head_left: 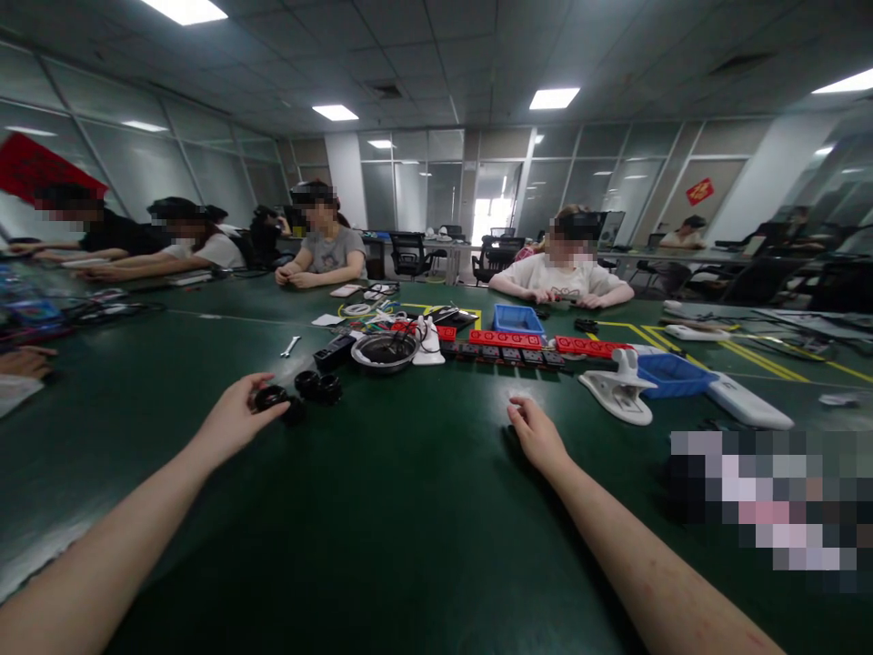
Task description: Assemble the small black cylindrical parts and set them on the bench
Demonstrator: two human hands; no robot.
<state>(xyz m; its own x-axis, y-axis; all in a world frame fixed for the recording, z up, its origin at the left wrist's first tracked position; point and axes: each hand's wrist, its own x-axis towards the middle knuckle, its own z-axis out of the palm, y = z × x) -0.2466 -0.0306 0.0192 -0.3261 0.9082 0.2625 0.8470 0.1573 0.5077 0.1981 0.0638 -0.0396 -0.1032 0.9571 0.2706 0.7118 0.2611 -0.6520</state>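
My left hand [235, 418] has its thumb and fingers closed around a round, glossy black part [271, 398], just above or on the green table [382, 528]. Right beside it lies a small cluster of similar black round parts [319, 387]; their exact kind is too small to tell. My right hand [538, 437] rests low over the table to the right, its fingers loosely bent and slightly apart, with nothing visible in them. Nearest to that hand is a white plastic stand-like piece [620, 391].
Mid-table stand a round metal bowl [383, 353], a white upright piece [428, 344], red socket strips [505, 339] and blue bins [516, 320]. A wrench [290, 347] lies at left. A long white piece [750, 400] leans on the right-hand bin. Several people sit around the table.
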